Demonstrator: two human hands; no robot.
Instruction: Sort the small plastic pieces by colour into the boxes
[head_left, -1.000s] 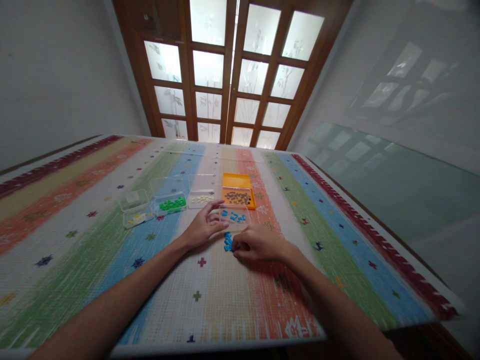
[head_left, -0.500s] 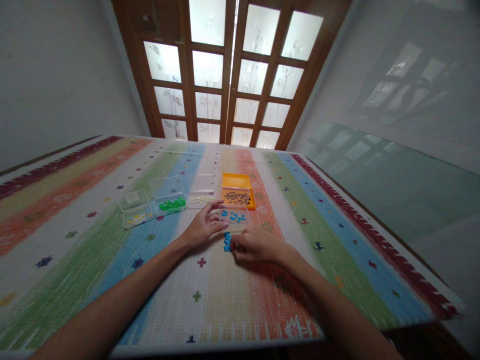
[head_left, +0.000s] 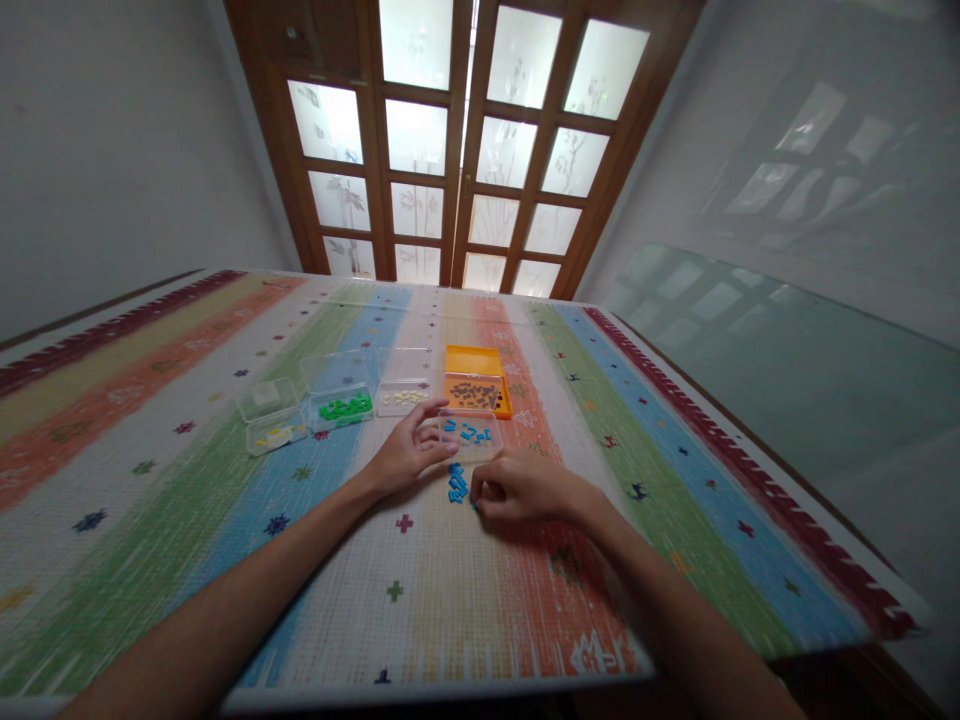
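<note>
My left hand (head_left: 409,452) rests at the left side of a small clear plastic box (head_left: 498,432), its thumb at the near edge and its fingers round the far corner. Several small blue pieces (head_left: 466,432) lie in that box. Just in front of it, on the tablecloth, sits a little pile of similar blue pieces (head_left: 457,484). Right beside this pile is my right hand (head_left: 517,487), thumb and forefinger pinched together. A bit of blue shows under those fingertips; most of it is hidden.
Behind stands an open orange box (head_left: 472,357) of small brown pieces. To the left are open clear boxes with cream pieces (head_left: 405,398), green pieces (head_left: 346,407) and yellow and white pieces (head_left: 279,436). A striped tablecloth (head_left: 337,600) covers the table.
My right hand has drawn slightly right, away from the blue pile, uncovering more of it. My left hand has stayed at the clear box.
</note>
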